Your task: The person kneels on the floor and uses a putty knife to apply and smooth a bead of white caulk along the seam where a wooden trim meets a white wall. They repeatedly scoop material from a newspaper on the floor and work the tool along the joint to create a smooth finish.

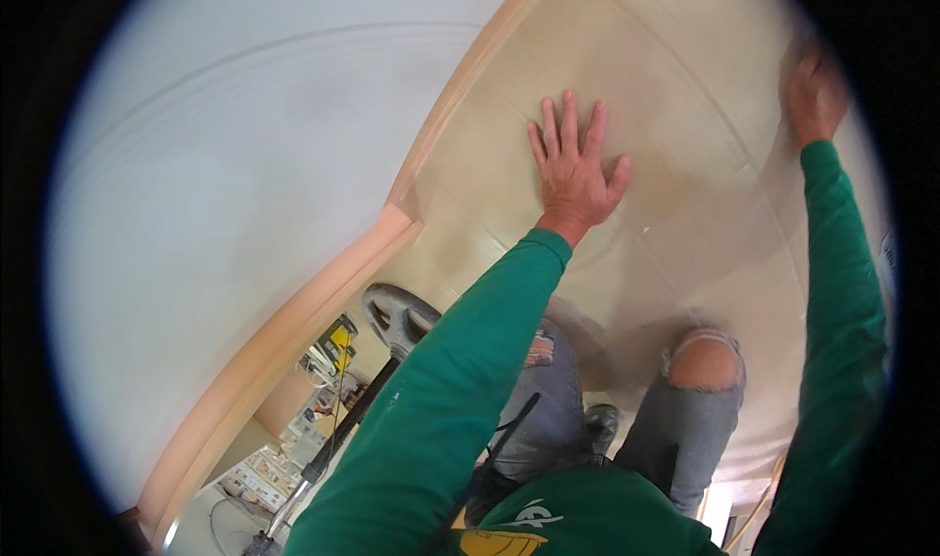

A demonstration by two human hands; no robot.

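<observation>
The big tiles under the left hand looked smooth and matt, cream like stone. In the upper left, the wall was white and flat, painted dull. The frame beside it was smooth wood. The sleeves were soft green cloth. The jeans were torn grey cloth.

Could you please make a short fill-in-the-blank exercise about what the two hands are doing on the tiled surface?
1. The left hand lies flat on a beige tile with its fingers ____.
2. Both sleeves are ____ in colour.
3. The right hand rests nearer the ____ edge of the picture.
4. The grey trousers are torn at the ____.

Missing words: spread; green; right; knee
</observation>
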